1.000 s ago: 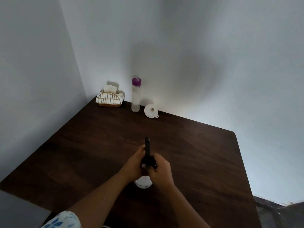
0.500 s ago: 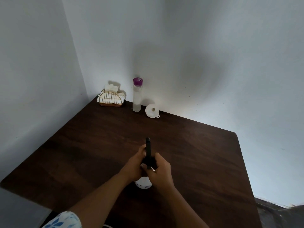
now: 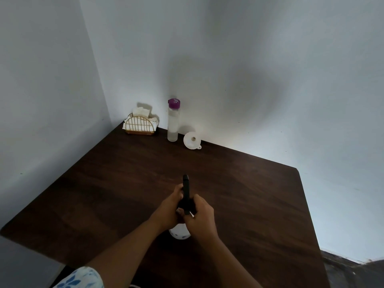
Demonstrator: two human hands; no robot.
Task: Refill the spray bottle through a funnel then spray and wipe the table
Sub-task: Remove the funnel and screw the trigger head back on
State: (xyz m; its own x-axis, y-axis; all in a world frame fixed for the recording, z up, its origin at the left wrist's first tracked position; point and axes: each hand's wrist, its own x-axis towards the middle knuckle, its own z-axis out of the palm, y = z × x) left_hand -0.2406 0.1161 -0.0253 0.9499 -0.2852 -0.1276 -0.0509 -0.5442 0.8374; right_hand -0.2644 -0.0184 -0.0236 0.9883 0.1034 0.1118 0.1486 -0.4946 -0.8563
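Observation:
A white spray bottle [image 3: 179, 233] with a black spray head [image 3: 186, 189] stands on the dark wooden table [image 3: 124, 183] near its front middle. My left hand [image 3: 168, 206] grips the bottle's neck from the left. From the right, my right hand [image 3: 200, 217] holds the base of the black head. Most of the bottle's body is hidden behind both hands. A white funnel [image 3: 192, 140] lies on its side at the back of the table. Beside the funnel stands a tall clear bottle with a purple cap [image 3: 173, 121].
A gold wire holder with white napkins [image 3: 140, 124] sits in the table's back left corner. White walls close in on the left and behind. The table's right edge drops to a dark floor [image 3: 353, 271].
Both hands stay clasped on the spray bottle's head and neck. The bottle and the things at the back have not moved; only the view shifted slightly.

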